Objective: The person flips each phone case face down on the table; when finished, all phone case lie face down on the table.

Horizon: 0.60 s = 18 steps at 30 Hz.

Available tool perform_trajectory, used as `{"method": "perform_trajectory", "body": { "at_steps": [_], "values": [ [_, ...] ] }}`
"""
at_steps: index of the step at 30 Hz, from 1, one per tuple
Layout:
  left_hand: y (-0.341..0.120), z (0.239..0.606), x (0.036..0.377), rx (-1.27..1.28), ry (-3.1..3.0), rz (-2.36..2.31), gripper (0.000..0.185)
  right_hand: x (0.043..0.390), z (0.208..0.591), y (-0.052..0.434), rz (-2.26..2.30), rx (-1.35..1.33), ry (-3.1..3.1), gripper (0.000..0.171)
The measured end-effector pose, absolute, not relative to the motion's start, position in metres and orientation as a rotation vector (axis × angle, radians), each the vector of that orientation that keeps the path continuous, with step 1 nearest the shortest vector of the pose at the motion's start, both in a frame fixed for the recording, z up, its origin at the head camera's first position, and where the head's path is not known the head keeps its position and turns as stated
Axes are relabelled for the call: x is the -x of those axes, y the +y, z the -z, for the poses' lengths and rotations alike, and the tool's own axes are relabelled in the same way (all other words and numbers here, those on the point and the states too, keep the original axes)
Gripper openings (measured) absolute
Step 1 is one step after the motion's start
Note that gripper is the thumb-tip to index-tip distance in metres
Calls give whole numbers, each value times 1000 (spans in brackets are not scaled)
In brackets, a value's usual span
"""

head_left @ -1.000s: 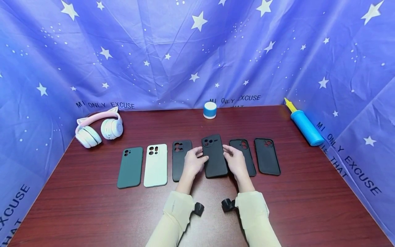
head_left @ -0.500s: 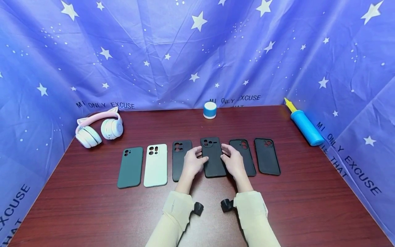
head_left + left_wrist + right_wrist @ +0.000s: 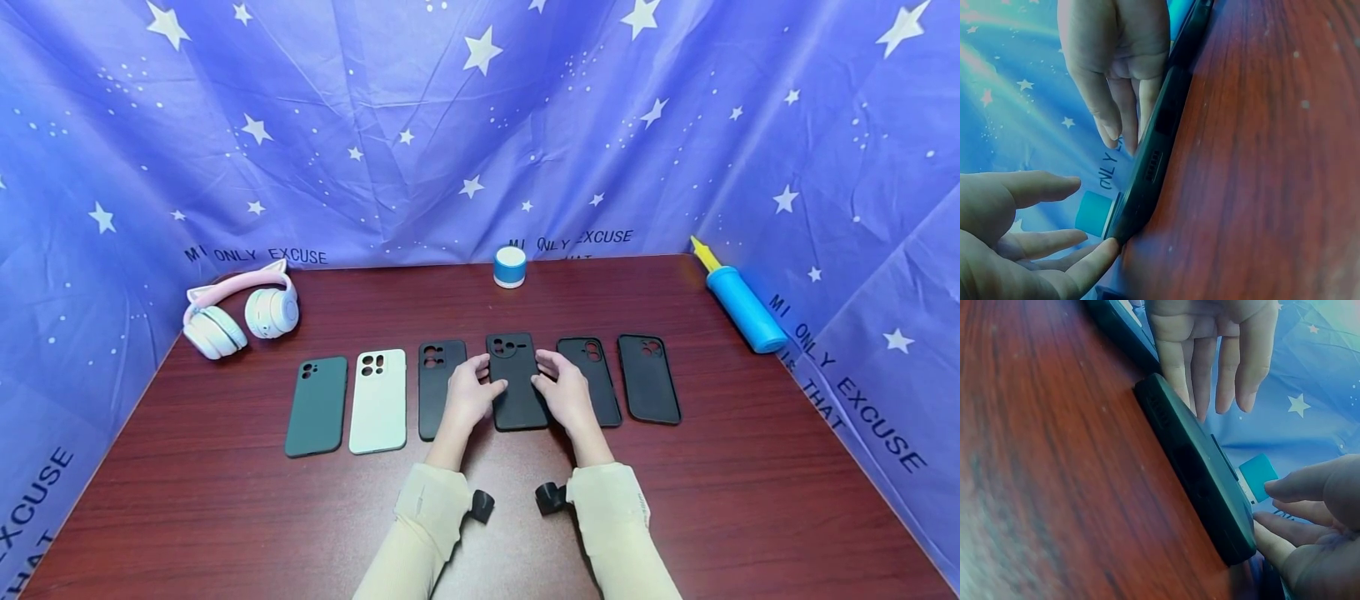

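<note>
Black phone case (image 3: 517, 395) between left hand (image 3: 470, 392) and right hand (image 3: 564, 392)

Fingers loosely spread at its sides, neither hand gripping; case lies on worktop (image 3: 225, 517), which runs past fingertips to far edge; blue-white cylinder (image 3: 509, 268) stands there; dark case (image 3: 434, 393) beside left hand, hollow-up case (image 3: 603, 387) beside right hand limit sideways room, both partly covered; right-hand contact hard to tell.

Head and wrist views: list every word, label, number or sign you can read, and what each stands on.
"MI ONLY EXCUSE": curtain, back left.
"MI", "NLY", "XCUSE", "HAT": curtain, back centre, folded, partly hidden.
"MI ONLY EXCUSE", "THAT": curtain, right.
"CUSE", "HAT": curtain, left, cut off.
"ONLY": curtain, left wrist view.
Too small or blurred: right sleeve mark; right wrist view lettering.
</note>
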<state>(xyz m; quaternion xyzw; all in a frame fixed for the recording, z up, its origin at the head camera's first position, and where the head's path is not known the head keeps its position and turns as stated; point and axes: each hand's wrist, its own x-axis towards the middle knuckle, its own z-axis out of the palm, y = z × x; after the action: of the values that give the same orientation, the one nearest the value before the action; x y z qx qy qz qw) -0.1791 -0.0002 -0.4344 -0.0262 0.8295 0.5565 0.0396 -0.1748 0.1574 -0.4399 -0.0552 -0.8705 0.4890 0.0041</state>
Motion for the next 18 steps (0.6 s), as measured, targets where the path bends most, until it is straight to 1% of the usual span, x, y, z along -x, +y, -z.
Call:
{"method": "perform_trajectory", "body": {
  "at_steps": [9,18],
  "values": [
    [2,430,178,111,2608,-1642,52,175,438,155,-1530,154,-2748,45],
    [2,426,175,114,2668,-1529,56,173,438,157,-1540,137,-2762,46]
  ]
}}
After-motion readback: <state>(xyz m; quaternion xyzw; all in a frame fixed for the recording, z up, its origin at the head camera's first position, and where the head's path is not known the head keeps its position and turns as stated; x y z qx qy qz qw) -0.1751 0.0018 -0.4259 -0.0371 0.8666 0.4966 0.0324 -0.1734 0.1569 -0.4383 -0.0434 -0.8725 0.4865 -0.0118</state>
